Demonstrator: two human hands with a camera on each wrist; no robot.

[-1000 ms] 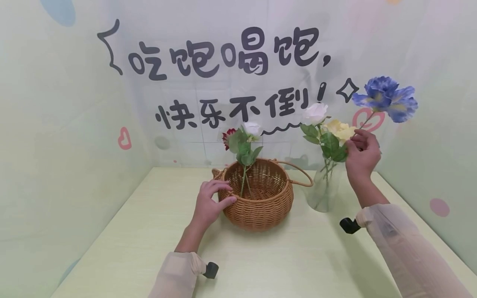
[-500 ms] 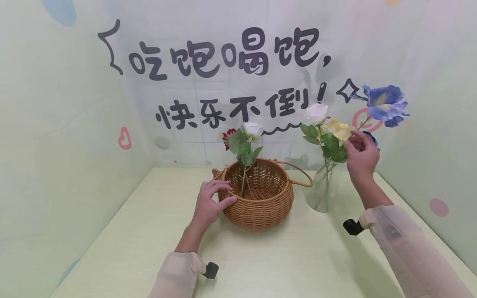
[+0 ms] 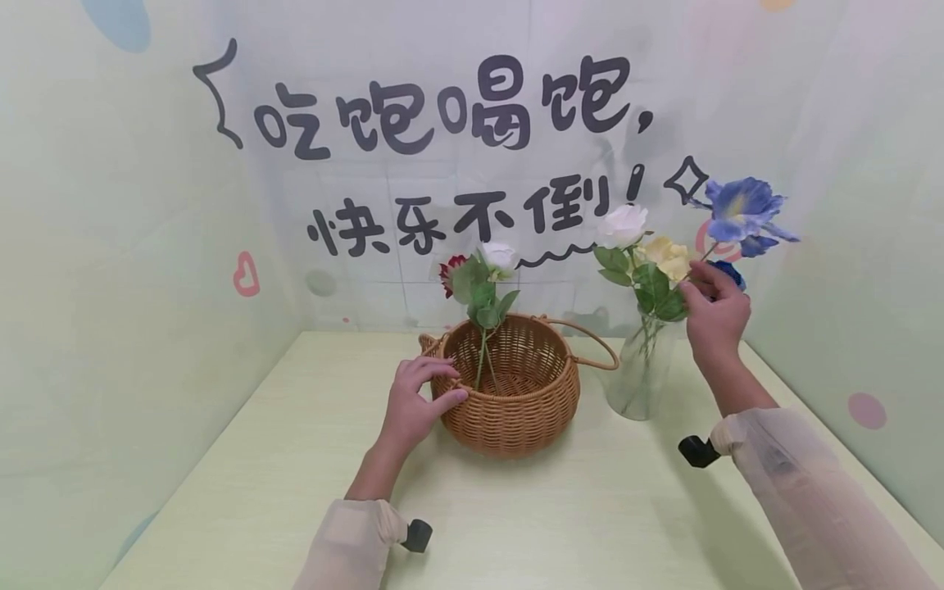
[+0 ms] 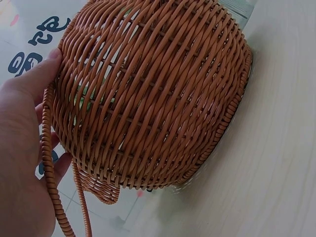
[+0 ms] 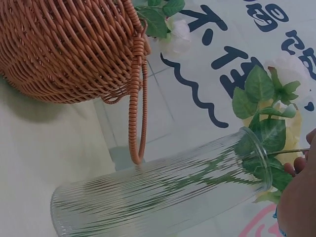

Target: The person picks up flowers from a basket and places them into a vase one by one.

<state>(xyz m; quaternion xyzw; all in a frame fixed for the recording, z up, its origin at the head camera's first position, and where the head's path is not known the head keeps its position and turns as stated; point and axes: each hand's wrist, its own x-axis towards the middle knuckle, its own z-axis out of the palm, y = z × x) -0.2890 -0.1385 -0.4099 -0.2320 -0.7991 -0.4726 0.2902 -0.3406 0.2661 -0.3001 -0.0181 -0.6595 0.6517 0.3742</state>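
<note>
My left hand holds the near-left rim of a brown wicker basket; in the left wrist view, the thumb lies against the basket's woven side. My right hand pinches the thin stem of a blue iris-like flower above a clear glass vase. A pale pink rose and a yellow flower stand in this vase. Behind the right fingers a darker blue flower shows partly. From the right wrist, the ribbed vase and green stems are visible; the blue bloom is out of view.
Inside the basket lean a white rose and a dark red flower. The basket's looped handle reaches close to the vase. A printed backdrop encloses the pale table at the back and sides.
The blue iris-like flower has come down and left, and its bloom has turned. My right hand has lowered slightly, and the darker blue flower shows behind it. My left hand and the basket stay put.
</note>
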